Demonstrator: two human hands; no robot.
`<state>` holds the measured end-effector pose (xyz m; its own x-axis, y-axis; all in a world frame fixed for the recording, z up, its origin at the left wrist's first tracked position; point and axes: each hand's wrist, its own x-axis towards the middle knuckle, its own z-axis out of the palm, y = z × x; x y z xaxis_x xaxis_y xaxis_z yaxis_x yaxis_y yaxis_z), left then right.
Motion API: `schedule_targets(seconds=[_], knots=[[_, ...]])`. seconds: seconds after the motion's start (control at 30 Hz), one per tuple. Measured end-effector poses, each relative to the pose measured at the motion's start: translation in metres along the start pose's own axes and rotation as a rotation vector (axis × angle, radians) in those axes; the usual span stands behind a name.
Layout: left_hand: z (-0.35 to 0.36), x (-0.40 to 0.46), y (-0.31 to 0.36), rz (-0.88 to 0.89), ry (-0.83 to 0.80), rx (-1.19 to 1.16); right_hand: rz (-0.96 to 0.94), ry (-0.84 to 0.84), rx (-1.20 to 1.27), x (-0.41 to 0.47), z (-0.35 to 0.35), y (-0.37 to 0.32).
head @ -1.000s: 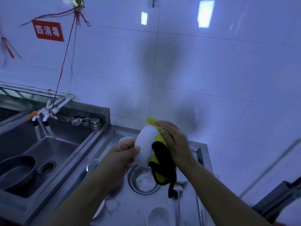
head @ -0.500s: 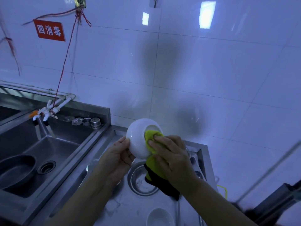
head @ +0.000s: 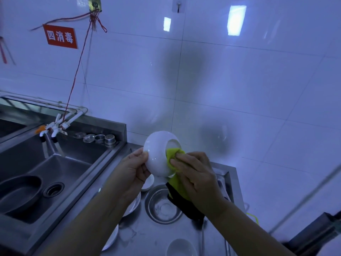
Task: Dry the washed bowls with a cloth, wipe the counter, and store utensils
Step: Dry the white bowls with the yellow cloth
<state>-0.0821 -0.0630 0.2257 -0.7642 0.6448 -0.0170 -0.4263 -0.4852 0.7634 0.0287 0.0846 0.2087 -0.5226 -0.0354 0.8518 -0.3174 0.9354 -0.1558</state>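
A white bowl [head: 157, 156] is held up on its side above the steel counter [head: 147, 235], its base turned toward me. My left hand [head: 133, 169] grips its left rim. My right hand [head: 193, 174] presses a yellow-green cloth with a black edge [head: 174, 154] against the bowl's right side and foot; the cloth's tail hangs down under my wrist. Below the hands a steel bowl [head: 163, 204] sits on the counter, with a small white dish [head: 148, 182] behind it and another white bowl [head: 181, 247] near the front edge.
A white plate [head: 132, 206] and a second plate [head: 110, 239] lie on the counter under my left forearm. To the left is a deep steel sink [head: 60, 174] holding a dark pan [head: 18, 193], with a tap [head: 52, 127] and small metal strainers [head: 103, 139] on its ledge. A tiled wall stands close behind.
The bowl was turned from edge-on to base toward me, and my right hand moved the cloth from over the rim to the bowl's right side and foot.
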Motion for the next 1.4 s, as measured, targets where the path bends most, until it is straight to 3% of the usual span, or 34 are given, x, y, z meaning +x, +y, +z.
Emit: schedule_targets(seconds=[0.27,0.43,0.57,0.77,0.93,1.13,1.3,1.4], knots=[[0.009,-0.005,-0.003,0.062,-0.019,0.093,0.012,-0.001,-0.133,0.033,0.003,-0.006],[0.011,-0.003,0.001,0.045,0.073,0.032,-0.128,-0.022,-0.193,0.002,0.007,-0.006],[0.006,-0.002,0.012,0.036,0.125,0.011,-0.103,-0.101,-0.250,-0.017,0.001,0.009],[0.016,-0.002,0.008,0.016,0.109,-0.005,0.058,0.104,-0.110,0.018,-0.007,0.008],[0.036,-0.006,-0.003,-0.046,0.098,-0.121,0.003,0.025,-0.137,0.032,0.021,-0.010],[0.030,-0.006,-0.009,-0.157,0.180,-0.332,-0.086,0.051,-0.166,-0.004,0.027,0.007],[0.025,-0.009,-0.013,-0.213,0.286,-0.428,0.112,0.122,0.041,-0.005,0.024,0.019],[0.019,-0.006,-0.018,-0.222,0.276,-0.460,0.107,0.132,-0.055,-0.003,0.035,0.009]])
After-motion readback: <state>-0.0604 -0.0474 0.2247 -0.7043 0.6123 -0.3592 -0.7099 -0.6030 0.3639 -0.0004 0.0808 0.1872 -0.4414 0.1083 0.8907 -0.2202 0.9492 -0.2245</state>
